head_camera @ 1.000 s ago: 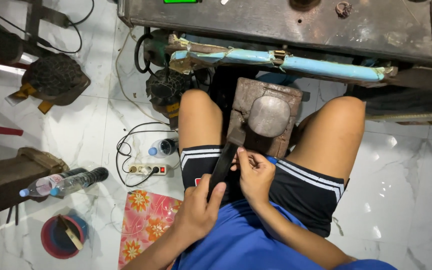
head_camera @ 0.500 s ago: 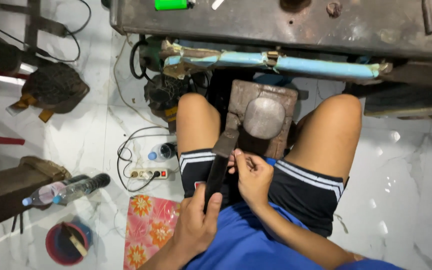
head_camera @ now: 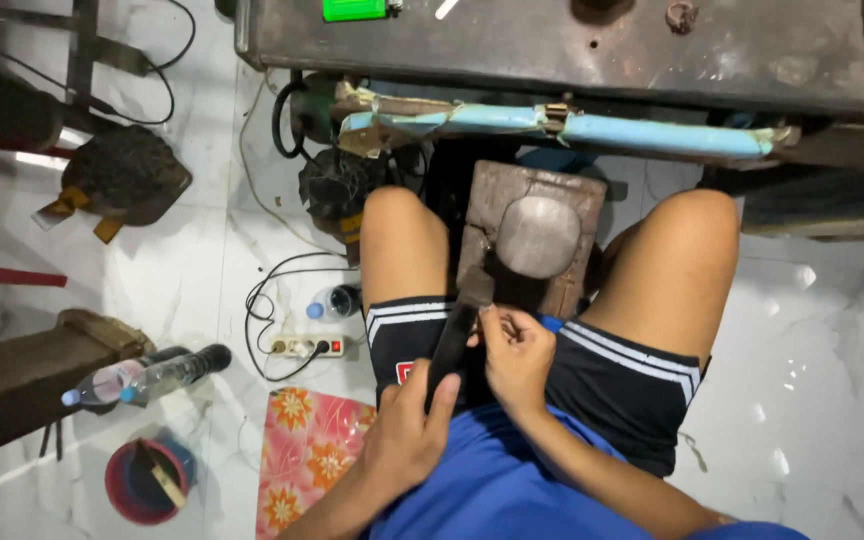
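Note:
I sit with a wooden block [head_camera: 512, 205] carrying a rounded metal anvil [head_camera: 538, 236] between my knees. My left hand [head_camera: 407, 440] grips the dark handle end of a long dark blade [head_camera: 452, 340] that lies over my left thigh, its lighter tip [head_camera: 477, 287] reaching the block's near edge. My right hand [head_camera: 517, 355] has its fingers curled and pinches the blade near its upper part. What the right fingers hold besides the blade is hidden.
A rusty metal workbench [head_camera: 592, 45] with a blue padded bar [head_camera: 552, 125] spans the top. On the white marble floor at left lie a power strip [head_camera: 302, 347], cables, two plastic bottles [head_camera: 142, 375], a red bowl [head_camera: 142, 482], a floral mat [head_camera: 307, 465] and dark tools [head_camera: 122, 180].
The blade has slid forward so its tip now meets the block. My left hand moved lower along the handle; my right hand stays pinched on the blade.

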